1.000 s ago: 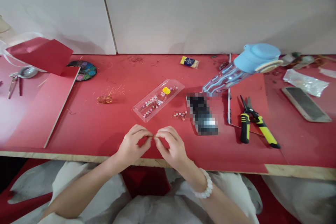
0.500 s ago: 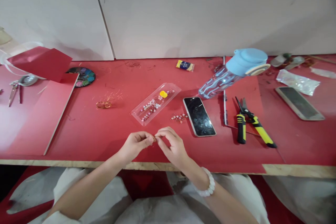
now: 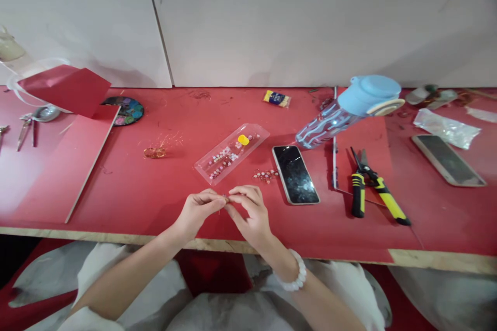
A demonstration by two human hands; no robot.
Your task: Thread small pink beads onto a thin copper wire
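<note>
Fingertips of my left hand point(image 3: 200, 213) and my right hand point(image 3: 250, 217) meet in a pinch over the table's near side. Between them is a small bead, mostly covered by the fingers, with a thin wire point(image 3: 219, 212) poking out below. Just beyond lies a clear plastic tray point(image 3: 202, 168) holding pale and pink beads point(image 3: 223, 155) and a yellow sticker point(image 3: 243, 139). A small pile of beaded wire point(image 3: 266, 175) sits right of the tray, beside a phone point(image 3: 295, 175). Further left rests a coil of copper wire point(image 3: 154, 152).
On the right are a blue-lidded bottle point(image 3: 345, 111), yellow-black cutters point(image 3: 378, 189), a second phone point(image 3: 448, 160) and a plastic packet point(image 3: 446, 126). A small yellow-blue packet point(image 3: 277, 99) lies near the wall. Leftward are a board point(image 3: 83, 165), a paint palette point(image 3: 128, 111) and red paper point(image 3: 66, 87).
My fingers have shifted slightly around the small bead, and the thin wire now shows below them. The right hand has moved a little left. The view has tilted slightly.
</note>
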